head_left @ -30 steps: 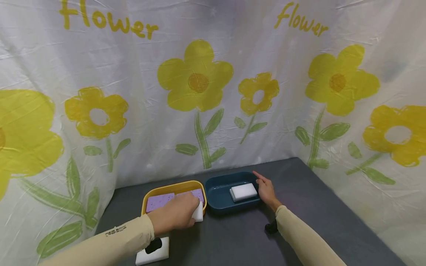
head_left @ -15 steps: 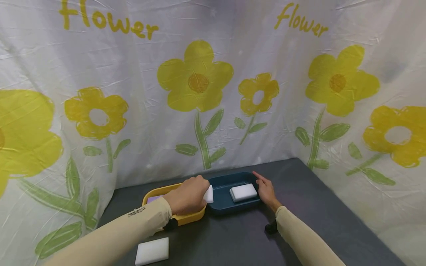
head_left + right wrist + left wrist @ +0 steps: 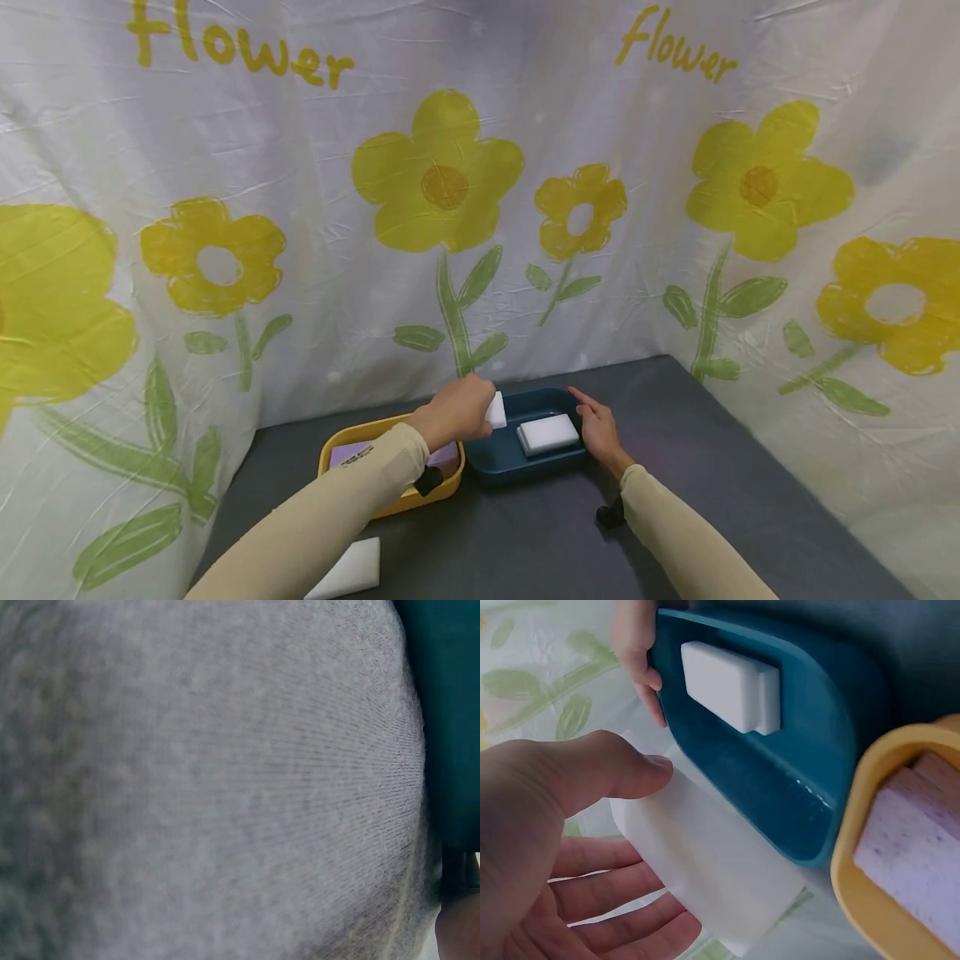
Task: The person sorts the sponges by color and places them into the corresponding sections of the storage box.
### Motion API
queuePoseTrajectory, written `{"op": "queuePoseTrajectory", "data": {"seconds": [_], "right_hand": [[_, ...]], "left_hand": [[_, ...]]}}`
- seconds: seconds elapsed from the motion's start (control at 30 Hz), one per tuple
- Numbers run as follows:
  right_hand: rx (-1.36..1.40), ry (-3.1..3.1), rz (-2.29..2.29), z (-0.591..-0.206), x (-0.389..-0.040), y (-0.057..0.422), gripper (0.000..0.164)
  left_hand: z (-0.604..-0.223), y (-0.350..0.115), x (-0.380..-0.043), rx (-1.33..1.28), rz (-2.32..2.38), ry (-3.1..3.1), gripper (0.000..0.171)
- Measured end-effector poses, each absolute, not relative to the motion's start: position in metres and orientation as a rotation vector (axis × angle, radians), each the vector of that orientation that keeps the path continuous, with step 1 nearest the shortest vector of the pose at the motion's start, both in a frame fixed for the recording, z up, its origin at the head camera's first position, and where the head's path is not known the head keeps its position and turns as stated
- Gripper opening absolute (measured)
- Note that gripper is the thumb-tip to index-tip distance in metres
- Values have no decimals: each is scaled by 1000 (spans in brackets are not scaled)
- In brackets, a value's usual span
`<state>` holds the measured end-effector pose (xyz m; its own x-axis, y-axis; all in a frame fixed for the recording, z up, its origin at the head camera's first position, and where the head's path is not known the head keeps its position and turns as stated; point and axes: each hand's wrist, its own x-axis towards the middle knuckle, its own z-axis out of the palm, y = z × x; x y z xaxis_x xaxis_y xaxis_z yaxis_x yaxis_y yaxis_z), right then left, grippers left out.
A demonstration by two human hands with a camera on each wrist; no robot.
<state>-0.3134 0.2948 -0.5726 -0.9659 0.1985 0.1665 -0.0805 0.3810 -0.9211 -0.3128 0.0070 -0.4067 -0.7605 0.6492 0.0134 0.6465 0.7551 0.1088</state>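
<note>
My left hand (image 3: 463, 408) pinches a white sponge (image 3: 705, 855) between thumb and fingers, above the left back part of the blue tray (image 3: 495, 477). Inside that tray lie two white sponges (image 3: 550, 433), one on top of the other, toward its right end. My right hand (image 3: 602, 432) rests against the outside of the tray's right end, index finger straight along it. In the right wrist view, grey cloth fills most of the picture, with the tray's wall at the right edge and a bit of finger (image 3: 459, 930) below.
A yellow tray (image 3: 420, 503) holding purple sponges (image 3: 911, 847) stands left of the blue one, close beside it. Another white sponge (image 3: 358, 568) lies on the dark table (image 3: 480, 550) in front, partly behind my left sleeve. A flower-printed curtain (image 3: 322, 350) hangs behind the table.
My left hand has carried the white sponge from the yellow tray's front right side up and rightward over the blue tray. The right hand and both trays have stayed in place.
</note>
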Motion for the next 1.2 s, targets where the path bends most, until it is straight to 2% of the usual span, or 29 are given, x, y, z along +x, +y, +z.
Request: {"op": "queuePoseTrajectory", "data": {"seconds": [0.27,0.43,0.83,1.07,1.2], "right_hand": [[-135,-2401,1640,-573,-317,296,48],[-151,-2407,1625,-574,-318,296,48],[-133,-2428,1618,-572,-315,296,49],[-127,-2408,1600,-572,-315,295,48],[-112,-2394,1606,-573,-314,295,47]], "left_hand": [[-425,31,-324,1046,174,2939,31],[-441,44,-324,948,178,2914,36],[-481,53,-337,884,205,2872,34],[-536,59,-371,890,183,2843,30],[-553,59,-380,869,224,2808,27]]}}
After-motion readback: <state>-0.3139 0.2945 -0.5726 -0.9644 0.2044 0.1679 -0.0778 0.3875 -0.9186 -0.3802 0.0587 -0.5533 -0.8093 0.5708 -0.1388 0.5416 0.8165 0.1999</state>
